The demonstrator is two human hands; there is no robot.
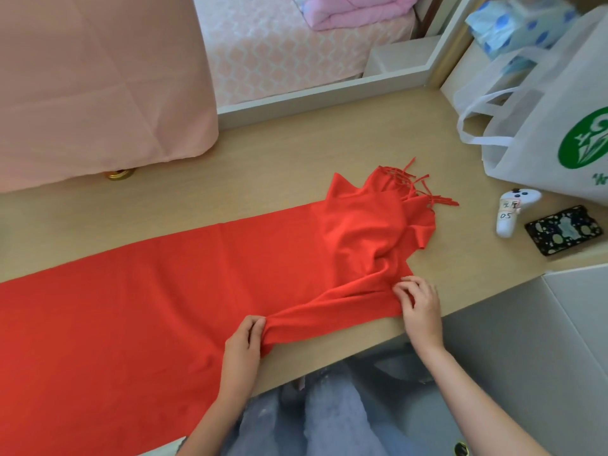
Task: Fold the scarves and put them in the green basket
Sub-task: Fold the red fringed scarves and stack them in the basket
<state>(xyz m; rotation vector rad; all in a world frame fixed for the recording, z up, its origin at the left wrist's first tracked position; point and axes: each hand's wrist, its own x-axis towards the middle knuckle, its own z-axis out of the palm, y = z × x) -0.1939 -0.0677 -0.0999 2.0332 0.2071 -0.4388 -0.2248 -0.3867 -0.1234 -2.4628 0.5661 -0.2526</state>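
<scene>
Scarf [164, 291] fabric is lying spread in a long red band across the pale wooden surface [279, 153], running from the lower left of the frame toward the centre right, where its fringed end [424, 189] is sitting bunched and rumpled. The left hand [243, 340] is pinching a gathered ridge of cloth at the near edge, while the right hand [421, 307] is gripping the same edge further right; both hands are closed on the scarf and set apart, so the stretch between them is pulling taut. Judging by this, the person is straightening the crumpled end before making a fold.

No green basket is showing anywhere in view, so where the folded scarf will go cannot be told. At the right of the frame a white tote bag [543, 126] with a green logo is standing, with a white controller [511, 212] and a dark patterned phone [564, 230] lying just beside it, near the fringe. These are crowding the right end and could snag the tassels.
</scene>
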